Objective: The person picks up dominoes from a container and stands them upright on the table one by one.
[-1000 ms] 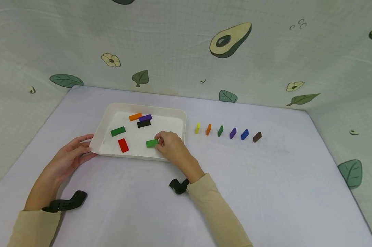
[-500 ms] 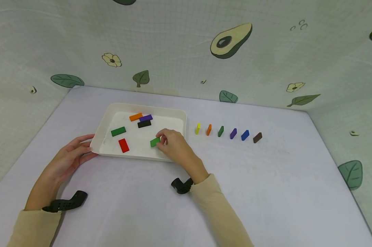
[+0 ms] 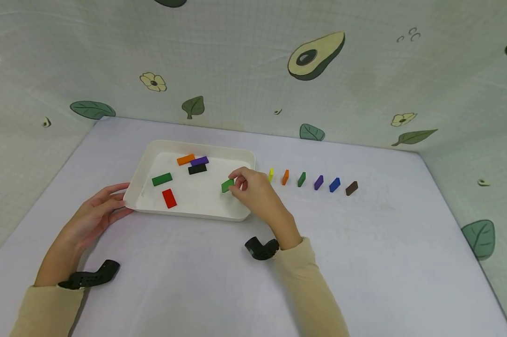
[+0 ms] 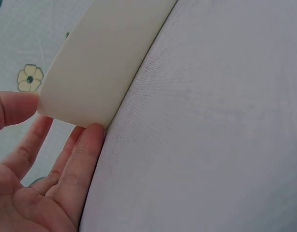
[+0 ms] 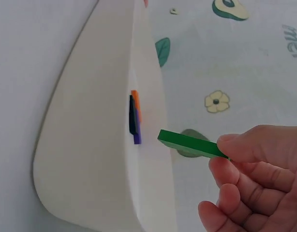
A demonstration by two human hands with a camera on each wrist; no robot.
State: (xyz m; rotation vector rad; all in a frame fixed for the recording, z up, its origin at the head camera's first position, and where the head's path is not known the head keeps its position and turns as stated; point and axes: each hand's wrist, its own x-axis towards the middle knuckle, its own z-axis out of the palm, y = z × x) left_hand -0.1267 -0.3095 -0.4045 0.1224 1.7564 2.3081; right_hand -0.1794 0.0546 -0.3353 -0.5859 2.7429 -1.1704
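In the head view my right hand [image 3: 255, 193] pinches a light green domino [image 3: 228, 185] by one end, over the right part of a white tray [image 3: 203, 214]. The right wrist view shows the green domino [image 5: 189, 143] between thumb and forefinger, its other end sticking out. At the tray's near-left corner, my left hand [image 3: 94, 213] rests its fairly straight fingers on the outer wall. Its thumb [image 4: 15, 107] touches the corner near the rim. Inside the tray lie dominoes: dark green [image 3: 162, 179], red [image 3: 169, 198], orange [image 3: 185, 159], purple [image 3: 199, 161] and black [image 3: 197, 169].
Right of the tray several dominoes stand upright in a spaced row: yellow [image 3: 271, 175], orange [image 3: 285, 177], green [image 3: 301, 179], purple [image 3: 318, 182], blue [image 3: 335, 185] and brown [image 3: 351, 188]. The yellow one is close to my right hand. A patterned cloth [image 3: 236, 70] hangs behind the white table [image 3: 186, 281].
My right hand has lifted the light green domino and carried it right and slightly back, toward the tray's right side. The left hand and the standing row have stayed put.
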